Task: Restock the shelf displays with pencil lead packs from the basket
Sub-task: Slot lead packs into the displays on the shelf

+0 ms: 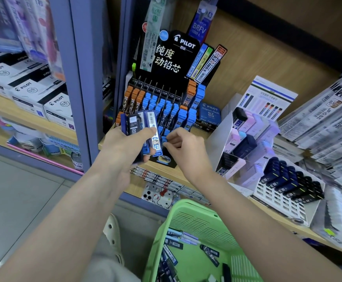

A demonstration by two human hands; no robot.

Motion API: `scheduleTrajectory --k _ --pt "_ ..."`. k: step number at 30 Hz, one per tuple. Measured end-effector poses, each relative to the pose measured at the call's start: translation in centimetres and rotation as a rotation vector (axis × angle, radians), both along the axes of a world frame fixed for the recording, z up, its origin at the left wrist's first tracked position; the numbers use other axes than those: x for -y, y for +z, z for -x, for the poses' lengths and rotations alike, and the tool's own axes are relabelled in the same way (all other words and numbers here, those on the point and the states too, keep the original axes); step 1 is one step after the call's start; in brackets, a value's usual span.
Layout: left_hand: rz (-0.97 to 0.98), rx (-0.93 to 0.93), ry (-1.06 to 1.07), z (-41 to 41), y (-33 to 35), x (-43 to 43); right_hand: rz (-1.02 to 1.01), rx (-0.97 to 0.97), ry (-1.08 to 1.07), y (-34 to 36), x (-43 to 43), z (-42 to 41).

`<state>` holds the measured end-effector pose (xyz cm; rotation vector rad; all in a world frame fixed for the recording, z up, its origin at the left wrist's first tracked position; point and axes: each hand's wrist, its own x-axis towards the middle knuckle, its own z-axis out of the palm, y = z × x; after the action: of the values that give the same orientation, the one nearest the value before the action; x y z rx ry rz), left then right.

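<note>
We stood before a wooden shelf (134,188) that ran across the whole view. Below it, near our feet, sat the green basket (196,222), with loose pencil lead packs (174,243) scattered on its bottom, dark and blue ones lying at all angles.

On the shelf stood the black Pilot display (174,58). Its stepped rows were filled with upright packs, orange-capped ones at the left and far back, blue-capped ones across the middle and right. Just right of it was a white rack (278,192) holding dark packs in tilted rows. On the neighbouring shelf at the left lay white Pilot boxes (29,92), stacked side by side.

Our left hand (125,143) was raised in front of the display's lower left corner. Its fingers and thumb were wrapped round a stack of lead packs (141,123), held upright and fanned slightly. The nearest of them was a blue 0.7 HB pack (155,143).

Our right hand (184,143) was just beside it, fingers curled. Thumb and forefinger pinched a blue-capped pack (164,139) standing in the display's front row.
</note>
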<state>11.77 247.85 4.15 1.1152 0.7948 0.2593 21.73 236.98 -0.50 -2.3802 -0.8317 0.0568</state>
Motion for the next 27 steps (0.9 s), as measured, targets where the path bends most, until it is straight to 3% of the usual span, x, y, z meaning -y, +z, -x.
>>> scheduleTrajectory --k 10,20,23,27 --pt "0.013 0.003 -0.001 0.0 0.2 0.1 -0.044 -0.001 -0.056 -0.3 0.1 -0.2" --pt "0.005 -0.017 -0.023 0.1 0.0 0.1 -0.099 0.133 -0.027 1.6 1.3 0.8" --pt "-0.012 -0.01 -0.067 0.0 -0.3 0.2 -0.241 -0.028 -0.044 2.8 1.7 1.8" --pt "-0.094 -0.012 -0.185 -0.1 -0.7 0.6 -0.418 -0.44 -0.013 4.2 1.3 3.5"
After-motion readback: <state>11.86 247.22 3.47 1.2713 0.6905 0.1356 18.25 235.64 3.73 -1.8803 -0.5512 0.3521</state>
